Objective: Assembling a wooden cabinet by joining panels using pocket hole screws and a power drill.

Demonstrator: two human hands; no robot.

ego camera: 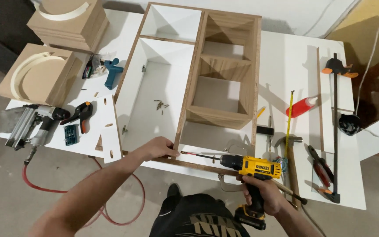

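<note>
Yellow drill [246, 166] — held level, bit against cabinet [185, 87] edge.

Right hand [263, 191] grips a yellow drill [251, 169], its bit [198, 155] pointing at the cabinet [189, 83] edge, where the left hand [158, 148] rests; hammer [291, 169] and pliers [320, 166] lie nearby

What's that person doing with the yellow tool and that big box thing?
A person is working on a cabinet lying on a white table. Their right hand holds a yellow drill, its long bit pointing sideways at the cabinet's near edge. Their left hand rests on that edge, just beside the bit's tip. A few small screws lie inside the cabinet. A hammer, pliers and a nail gun sit around it.
</note>
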